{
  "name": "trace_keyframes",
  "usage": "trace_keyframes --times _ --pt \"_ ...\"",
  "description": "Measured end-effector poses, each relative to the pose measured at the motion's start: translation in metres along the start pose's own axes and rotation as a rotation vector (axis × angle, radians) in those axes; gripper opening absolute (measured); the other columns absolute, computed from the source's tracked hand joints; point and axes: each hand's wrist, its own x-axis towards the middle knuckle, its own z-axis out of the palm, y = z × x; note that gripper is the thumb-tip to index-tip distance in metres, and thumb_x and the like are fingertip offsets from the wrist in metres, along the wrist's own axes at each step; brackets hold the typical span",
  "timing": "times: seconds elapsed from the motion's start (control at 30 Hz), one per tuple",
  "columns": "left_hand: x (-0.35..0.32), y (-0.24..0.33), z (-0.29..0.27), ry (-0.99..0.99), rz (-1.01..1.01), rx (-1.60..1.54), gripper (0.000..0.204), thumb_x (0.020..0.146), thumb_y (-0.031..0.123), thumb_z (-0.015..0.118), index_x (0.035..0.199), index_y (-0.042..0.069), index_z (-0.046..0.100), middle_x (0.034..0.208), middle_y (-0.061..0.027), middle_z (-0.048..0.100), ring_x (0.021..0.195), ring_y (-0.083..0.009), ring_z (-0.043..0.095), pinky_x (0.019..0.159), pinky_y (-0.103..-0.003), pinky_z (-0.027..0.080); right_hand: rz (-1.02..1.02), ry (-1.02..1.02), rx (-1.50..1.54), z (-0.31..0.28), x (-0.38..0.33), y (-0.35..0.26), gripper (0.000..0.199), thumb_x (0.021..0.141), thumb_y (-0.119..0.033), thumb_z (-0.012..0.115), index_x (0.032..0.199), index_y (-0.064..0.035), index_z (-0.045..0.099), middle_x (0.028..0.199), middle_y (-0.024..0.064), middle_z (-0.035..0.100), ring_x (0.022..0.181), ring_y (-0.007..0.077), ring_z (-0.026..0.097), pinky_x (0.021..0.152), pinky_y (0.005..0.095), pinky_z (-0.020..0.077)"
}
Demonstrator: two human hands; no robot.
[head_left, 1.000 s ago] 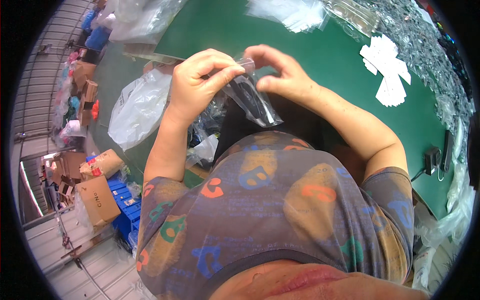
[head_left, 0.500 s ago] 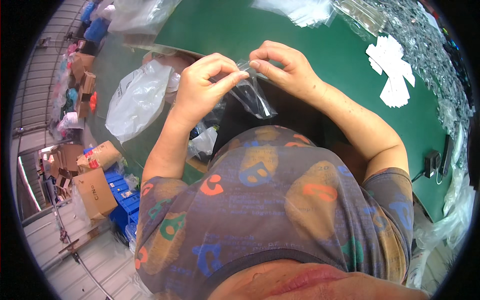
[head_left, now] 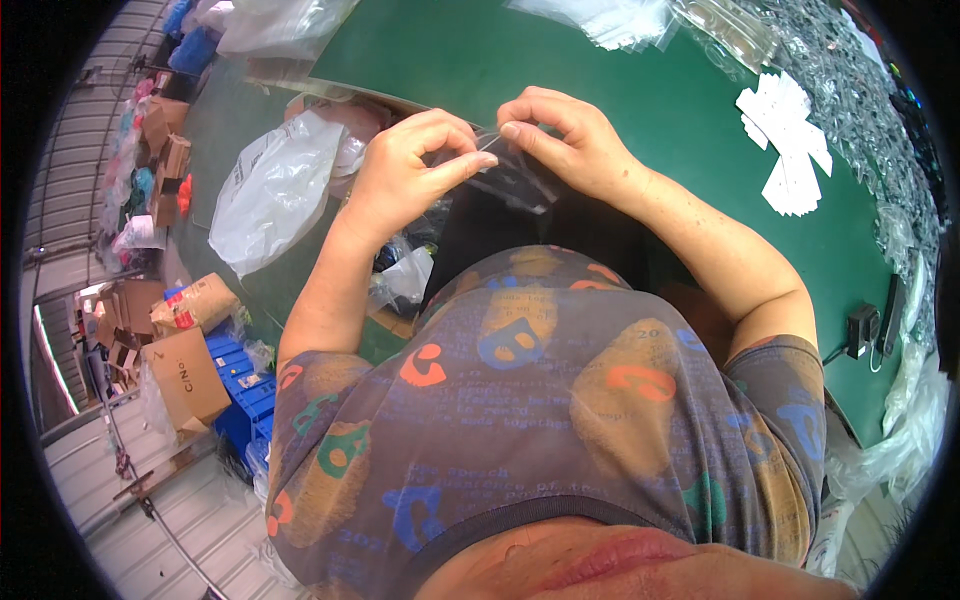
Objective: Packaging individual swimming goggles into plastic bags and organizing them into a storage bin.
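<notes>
A small clear plastic bag [head_left: 522, 182] hangs between my two hands over the near edge of the green table [head_left: 680, 150]. My left hand [head_left: 418, 165] pinches one side of its upper edge between thumb and fingers. On the other side, my right hand [head_left: 572, 135] has the edge pinched between thumb and forefinger. The bag is see-through, and I cannot tell whether anything is in it. Left of my left hand lies a large whitish plastic bag [head_left: 272, 195].
White paper cards [head_left: 785, 140] lie fanned in a stack at the right. Clear plastic packets [head_left: 830, 90] heap along the far right edge; more clear bags [head_left: 610, 18] lie at the back. A black adapter [head_left: 862, 330] sits far right. Cartons [head_left: 185, 378] and a blue crate [head_left: 240, 385] stand lower left.
The clear bag hung long and narrow before; now it looks shorter and more spread out. My fingertips have shifted slightly along its edge, and both hands still grip it.
</notes>
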Motion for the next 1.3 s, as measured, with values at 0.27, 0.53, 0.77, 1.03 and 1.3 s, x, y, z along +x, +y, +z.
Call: trace_keyframes --times 0.27,0.53,0.77,1.03,1.3 --pt "-0.015 -0.008 -0.014 -0.070 0.053 0.142 0.024 0.083 0.018 0.080 0.079 0.001 0.064 0.099 -0.0069 0.070 0.091 -0.0199 0.066 0.081 -0.032 0.052 0.053 0.009 0.111 0.002 -0.001 0.002 0.014 0.100 -0.015 0.058 0.101 -0.0025 0.063 0.087 0.0057 0.060 0.081 0.0156 0.062 0.075 0.0297 0.0493" --pt "-0.026 -0.032 0.005 0.002 -0.136 -0.582 0.027 0.089 0.009 0.075 0.077 0.007 0.051 0.119 -0.0139 0.069 0.103 -0.0173 0.064 0.089 -0.033 0.051 0.032 -0.007 0.225 0.006 -0.003 -0.002 0.013 0.102 -0.014 0.056 0.101 -0.0021 0.061 0.089 0.0047 0.058 0.082 0.0132 0.061 0.075 0.0282 0.0482" --pt "-0.023 -0.028 0.020 0.061 -0.421 -1.089 0.023 0.095 0.012 0.066 0.115 0.004 0.060 0.117 -0.0171 0.068 0.107 -0.0220 0.066 0.092 -0.036 0.053 0.003 0.047 0.111 0.005 -0.003 -0.002 0.012 0.102 -0.012 0.056 0.102 -0.0012 0.060 0.089 0.0030 0.054 0.084 0.0122 0.054 0.075 0.0266 0.0450" --pt "-0.038 -0.013 0.019 0.071 -0.552 -1.284 0.026 0.095 0.015 0.065 0.119 0.004 0.062 0.117 -0.0132 0.069 0.106 -0.0218 0.067 0.094 -0.040 0.054 0.032 -0.032 0.257 0.004 -0.002 -0.005 0.014 0.101 -0.014 0.058 0.105 -0.0011 0.062 0.092 0.0028 0.056 0.087 0.0121 0.056 0.079 0.0270 0.0457" --pt "-0.042 -0.009 0.016 0.102 -0.522 -1.191 0.024 0.095 0.011 0.067 0.117 0.005 0.064 0.116 -0.0112 0.070 0.107 -0.0192 0.066 0.095 -0.039 0.055 0.126 -0.106 0.248 -0.008 -0.001 -0.008 0.017 0.098 -0.019 0.062 0.101 -0.0020 0.066 0.091 0.0021 0.059 0.089 0.0118 0.058 0.083 0.0280 0.0461"
